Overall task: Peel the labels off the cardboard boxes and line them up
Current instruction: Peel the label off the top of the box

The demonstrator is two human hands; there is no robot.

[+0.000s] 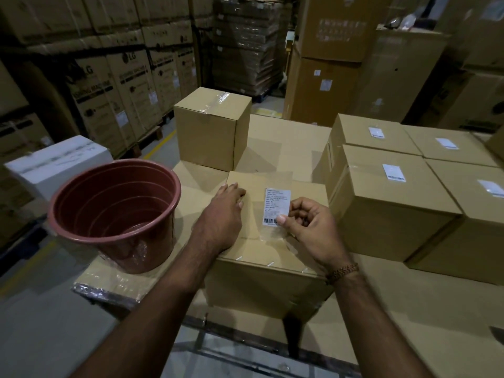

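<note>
The white label stands tall, its long side pointing away. The right hand pinches its bottom corner. The left hand presses flat, fingers straight, on the box.

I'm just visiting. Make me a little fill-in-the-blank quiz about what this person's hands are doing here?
1. The right hand pinches the white ____ on the near box.
2. The left hand rests flat on the same ____.
3. The reddish-brown ____ stands left of that box.
4. The taped box behind shows ____ label.

Missing words: label; box; bucket; no
</note>
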